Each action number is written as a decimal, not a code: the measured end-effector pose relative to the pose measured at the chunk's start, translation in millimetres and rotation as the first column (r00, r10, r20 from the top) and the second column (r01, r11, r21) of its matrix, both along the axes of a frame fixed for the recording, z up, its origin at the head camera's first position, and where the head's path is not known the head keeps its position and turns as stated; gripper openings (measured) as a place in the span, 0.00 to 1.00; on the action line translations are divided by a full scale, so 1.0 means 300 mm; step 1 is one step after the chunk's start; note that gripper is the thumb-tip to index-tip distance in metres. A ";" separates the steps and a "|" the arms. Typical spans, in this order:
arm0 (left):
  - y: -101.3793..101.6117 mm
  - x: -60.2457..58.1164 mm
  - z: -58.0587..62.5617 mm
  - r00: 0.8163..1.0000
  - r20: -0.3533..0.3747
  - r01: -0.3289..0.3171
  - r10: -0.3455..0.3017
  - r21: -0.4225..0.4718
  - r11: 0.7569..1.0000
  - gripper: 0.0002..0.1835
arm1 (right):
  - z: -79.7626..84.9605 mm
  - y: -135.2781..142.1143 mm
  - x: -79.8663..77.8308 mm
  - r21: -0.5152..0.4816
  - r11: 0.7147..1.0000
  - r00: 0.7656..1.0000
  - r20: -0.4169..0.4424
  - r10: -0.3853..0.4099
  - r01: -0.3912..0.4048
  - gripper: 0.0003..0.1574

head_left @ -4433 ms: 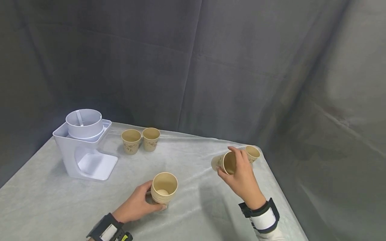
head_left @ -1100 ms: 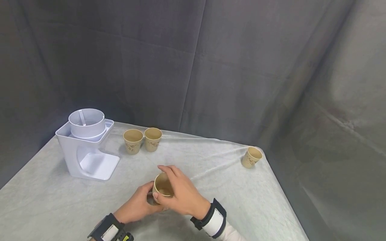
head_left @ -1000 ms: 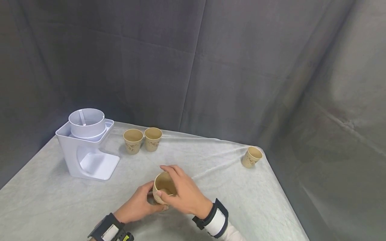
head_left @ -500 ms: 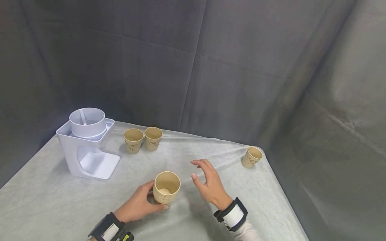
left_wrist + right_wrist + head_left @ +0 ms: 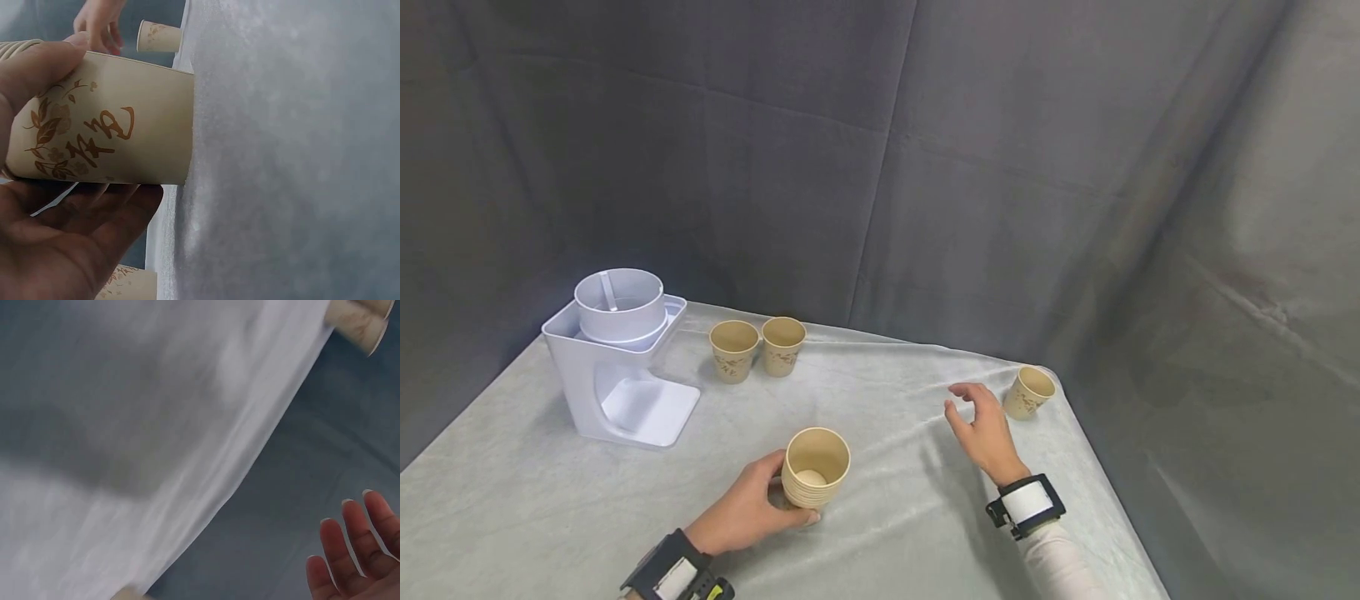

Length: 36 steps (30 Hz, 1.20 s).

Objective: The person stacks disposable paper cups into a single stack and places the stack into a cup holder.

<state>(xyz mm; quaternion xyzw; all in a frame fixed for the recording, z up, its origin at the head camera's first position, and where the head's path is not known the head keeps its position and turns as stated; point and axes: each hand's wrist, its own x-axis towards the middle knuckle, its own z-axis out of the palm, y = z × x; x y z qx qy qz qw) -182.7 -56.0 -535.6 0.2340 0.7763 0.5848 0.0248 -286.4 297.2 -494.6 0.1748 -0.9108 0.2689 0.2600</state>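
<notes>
A nested stack of beige paper cups (image 5: 815, 468) stands upright at the front middle of the table in the head view. My left hand (image 5: 748, 508) grips this stack from its left side, thumb and fingers around it. Brown leaves and lettering show on the stack's lowest cup (image 5: 106, 119) in the left wrist view. My right hand (image 5: 988, 433) holds nothing, fingers apart and slightly bent, just left of a single paper cup (image 5: 1028, 393) near the far right corner. In the right wrist view several fingers (image 5: 362, 544) of that hand are spread.
Two more paper cups, one (image 5: 733, 352) beside the other (image 5: 783, 347), stand upright at the back left. Left of them is a white plastic stand (image 5: 617, 367) with a round container (image 5: 620, 304) on top. Grey curtains (image 5: 790, 167) hang behind the table (image 5: 880, 533) and on its right.
My right hand put a cup into the left hand's stack, let go, and moved right toward the far right cup. My left hand keeps its grip on the stack.
</notes>
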 end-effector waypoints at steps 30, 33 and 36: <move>-0.025 0.017 -0.014 1.000 -0.004 -0.016 0.016 0.007 1.000 0.38 | 0.019 0.338 -0.251 0.199 0.914 0.898 0.201 -0.392 0.354 0.39; -0.026 0.016 -0.017 1.000 -0.006 -0.029 0.029 -0.007 1.000 0.39 | 0.018 0.352 -0.265 0.238 0.910 0.890 0.231 -0.392 0.338 0.42; -0.024 0.016 -0.020 0.999 -0.021 -0.034 0.033 -0.018 0.999 0.38 | 0.015 0.367 -0.271 0.253 0.911 0.883 0.263 -0.388 0.325 0.43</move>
